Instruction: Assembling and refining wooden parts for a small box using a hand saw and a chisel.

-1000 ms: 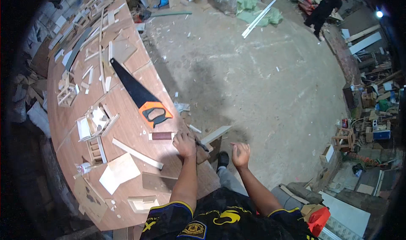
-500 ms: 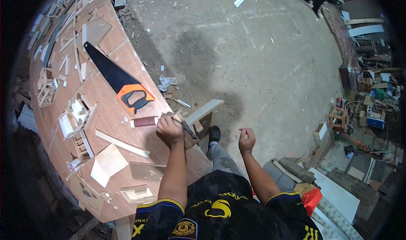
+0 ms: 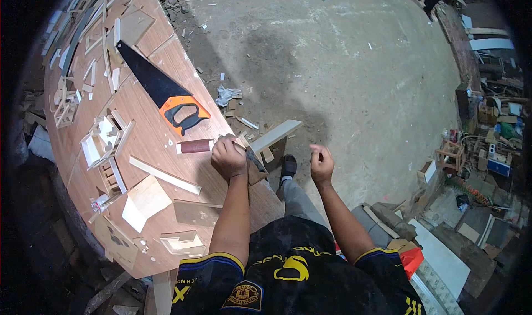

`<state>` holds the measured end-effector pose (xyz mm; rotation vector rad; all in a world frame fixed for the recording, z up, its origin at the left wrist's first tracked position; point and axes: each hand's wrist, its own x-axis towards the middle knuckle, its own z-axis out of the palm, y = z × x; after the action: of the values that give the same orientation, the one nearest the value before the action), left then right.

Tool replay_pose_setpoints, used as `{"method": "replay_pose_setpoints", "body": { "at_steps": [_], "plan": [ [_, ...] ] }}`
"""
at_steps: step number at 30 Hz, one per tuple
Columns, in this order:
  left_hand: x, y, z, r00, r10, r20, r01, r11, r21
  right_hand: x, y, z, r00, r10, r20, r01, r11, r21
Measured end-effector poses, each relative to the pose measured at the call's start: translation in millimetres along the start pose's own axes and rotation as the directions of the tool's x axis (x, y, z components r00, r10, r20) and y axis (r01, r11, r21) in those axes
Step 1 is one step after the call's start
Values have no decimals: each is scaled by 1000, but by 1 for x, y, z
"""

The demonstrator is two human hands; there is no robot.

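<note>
My left hand [image 3: 228, 157] is at the near edge of a brown plywood table [image 3: 166, 54], closed over a small dark wooden piece [image 3: 256, 169] that sticks out past the edge. A reddish-brown cylinder [image 3: 195, 146] lies just left of that hand. Beyond it lies a handsaw [image 3: 166, 96] with a black blade and an orange and black handle. My right hand [image 3: 321, 162] hangs in the air to the right of the table, over the floor. Its fingers are curled in and I see nothing in it.
A pale plank [image 3: 275, 135] leans below the table edge near my shoe [image 3: 287, 165]. Small wooden frames [image 3: 102, 143], strips [image 3: 164, 175] and offcuts [image 3: 143, 199] cover the table. The concrete floor [image 3: 343, 65] carries scraps, and clutter is piled along the right wall [image 3: 487, 143].
My left hand has closed on the piece at the table edge. My right hand's fingers, spread a second ago, have curled in. My view has tipped further down.
</note>
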<state>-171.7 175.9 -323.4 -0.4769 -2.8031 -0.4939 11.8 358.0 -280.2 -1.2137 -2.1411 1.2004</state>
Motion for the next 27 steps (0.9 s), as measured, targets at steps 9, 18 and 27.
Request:
{"method": "replay_pose_setpoints", "body": {
  "at_steps": [9,18,27],
  "plan": [
    [3,2,-4,1000,5,-10,-5,999,-39,35,-89,24,939,28,342,-52,997,61],
    [-5,-6,6,999,12,-45,-14,998,-54,11,-168,57,617,146,773,414,775,-477],
    [-8,-8,9,995,-103,13,104,989,-107,-5,-170,114,600,164,783,657,456,-600]
  ]
}}
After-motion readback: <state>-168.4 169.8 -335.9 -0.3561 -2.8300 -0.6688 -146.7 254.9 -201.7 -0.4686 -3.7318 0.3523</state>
